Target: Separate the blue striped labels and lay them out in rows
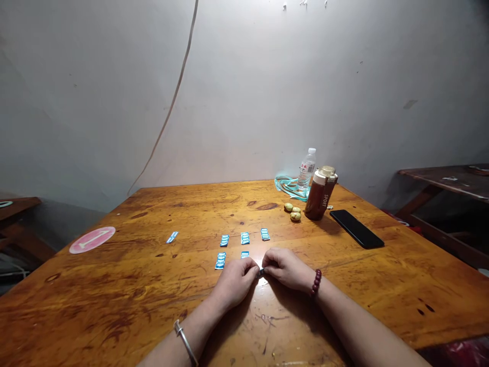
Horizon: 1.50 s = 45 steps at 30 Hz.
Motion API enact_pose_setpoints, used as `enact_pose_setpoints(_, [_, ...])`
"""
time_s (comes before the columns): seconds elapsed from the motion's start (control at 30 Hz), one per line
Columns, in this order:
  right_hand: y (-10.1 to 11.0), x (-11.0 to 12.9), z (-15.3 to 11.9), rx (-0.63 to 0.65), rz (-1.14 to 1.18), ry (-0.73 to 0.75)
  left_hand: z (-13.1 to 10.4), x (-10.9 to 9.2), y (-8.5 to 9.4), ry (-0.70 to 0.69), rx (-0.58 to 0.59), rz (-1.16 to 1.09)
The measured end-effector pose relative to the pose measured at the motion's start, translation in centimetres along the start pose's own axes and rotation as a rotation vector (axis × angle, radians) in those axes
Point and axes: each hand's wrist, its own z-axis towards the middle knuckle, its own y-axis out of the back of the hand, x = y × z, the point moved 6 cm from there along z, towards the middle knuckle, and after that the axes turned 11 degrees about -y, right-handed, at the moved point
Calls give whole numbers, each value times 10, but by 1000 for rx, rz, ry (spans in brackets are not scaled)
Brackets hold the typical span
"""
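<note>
My left hand (237, 279) and my right hand (286, 267) meet low over the table, fingertips pinched on a small dark strip (261, 272) between them. The fingers partly cover it, so its details cannot be made out. Several small blue-and-white pieces lie just beyond my hands: three in a row, at left (224, 240), middle (245, 238) and right (265, 234). Nearer, one piece (220, 260) lies left of my left hand, and another (245, 254) is partly hidden behind it. A further blue-and-white piece (172, 237) sits apart on the left.
On the wooden table (133, 290) are a pink oval sticker (92, 239), several yellowish round items (295, 216), a brown sport bottle (320, 196), a clear water bottle (306, 171), a turquoise ribbon (286, 187) and a black phone (356, 229). A wall rises behind.
</note>
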Motion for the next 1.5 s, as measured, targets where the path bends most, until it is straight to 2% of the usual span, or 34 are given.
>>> enact_pose_setpoints(0.5, [-8,-9,3,41,-53,-136,0,-2,1,-8,38,101])
enact_pose_setpoints(0.7, [-8,-7,2,2,-65,-99,-2,-8,2,-14,48,158])
enact_pose_setpoints(0.83, [-4,0,0,-14,-12,-70,-2,-13,6,-39,-6,186])
enact_pose_setpoints(0.97, [3,1,1,-36,238,-133,-1,-8,8,17,-94,-40])
enact_pose_setpoints(1.13, [-7,-8,3,82,783,-374,0,8,0,211,-149,-487])
enact_pose_setpoints(1.23, [-12,-11,4,62,876,-415,0,10,-6,285,-154,-642])
enact_pose_setpoints(1.37, [-8,-15,9,-21,780,-390,1,8,-7,309,-141,-630])
enact_pose_setpoints(1.43, [-2,-19,15,-11,599,-384,1,8,-2,293,-168,-600])
enact_pose_setpoints(1.5, [5,-25,24,44,308,-402,1,10,8,259,-228,-563])
